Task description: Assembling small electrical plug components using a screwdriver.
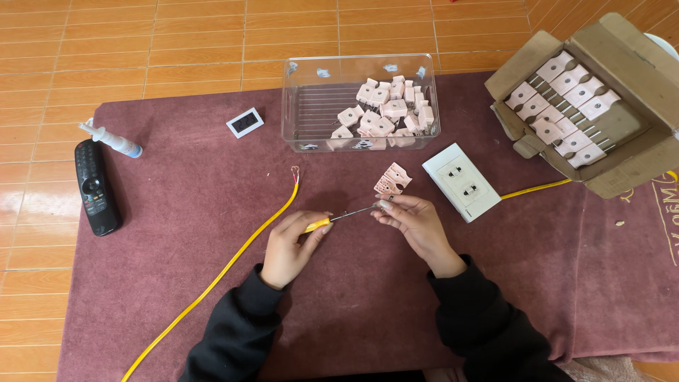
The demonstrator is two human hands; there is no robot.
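My left hand grips the yellow handle of a small screwdriver, its metal shaft pointing right. My right hand pinches a small part at the screwdriver's tip; the part is mostly hidden by my fingers. Just above my right hand lies an opened pink plug housing on the maroon cloth. A white double wall socket with a yellow cable rests to the right of it.
A clear plastic box holds several pink plugs. An open cardboard box at the right holds more plugs in rows. Another yellow wire runs diagonally at left. A black remote, a small tube and a small digital display lie at left.
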